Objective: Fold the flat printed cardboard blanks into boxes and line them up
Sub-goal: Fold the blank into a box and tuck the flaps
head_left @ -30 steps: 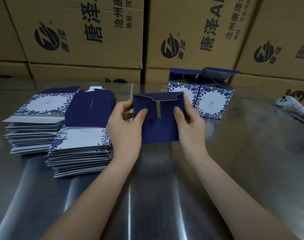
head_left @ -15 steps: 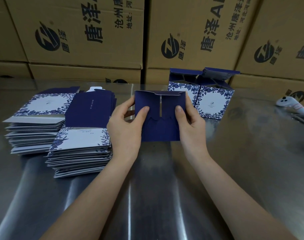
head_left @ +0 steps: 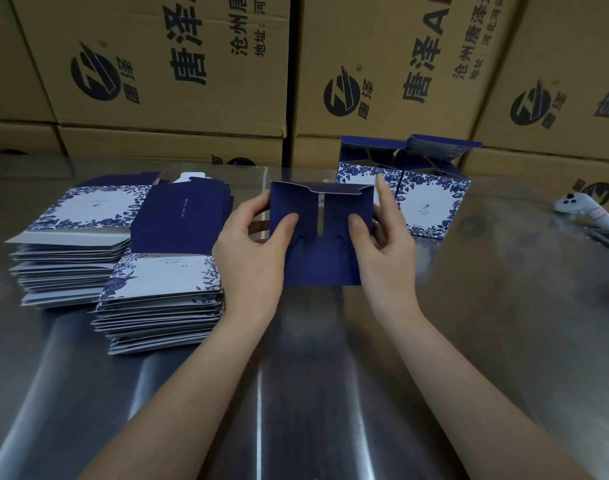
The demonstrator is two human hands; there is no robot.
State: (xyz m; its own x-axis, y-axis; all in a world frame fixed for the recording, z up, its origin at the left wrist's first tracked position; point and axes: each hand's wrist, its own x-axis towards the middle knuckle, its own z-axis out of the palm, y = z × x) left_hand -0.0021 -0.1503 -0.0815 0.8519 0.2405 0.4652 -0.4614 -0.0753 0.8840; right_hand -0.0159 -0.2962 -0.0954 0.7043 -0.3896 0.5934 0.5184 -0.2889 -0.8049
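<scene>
My left hand [head_left: 251,251] and my right hand [head_left: 386,251] both hold one dark blue cardboard blank [head_left: 322,268] up over the shiny metal table [head_left: 331,375]. Each thumb presses on the front of it. The fingers reach round its side edges to the back, so both hands pinch it.

I see two flaps bent in on the front, with a thin gap between them. I think the bottom is being shut, and this box is not done yet.

Just behind the hands stand two blue and white flower boxes [head_left: 431,206]. They touch side by side, with their tops open.

On the left lie two tall piles of flat blanks [head_left: 164,299]. So I think two boxes are made and lots of folding is left.
</scene>
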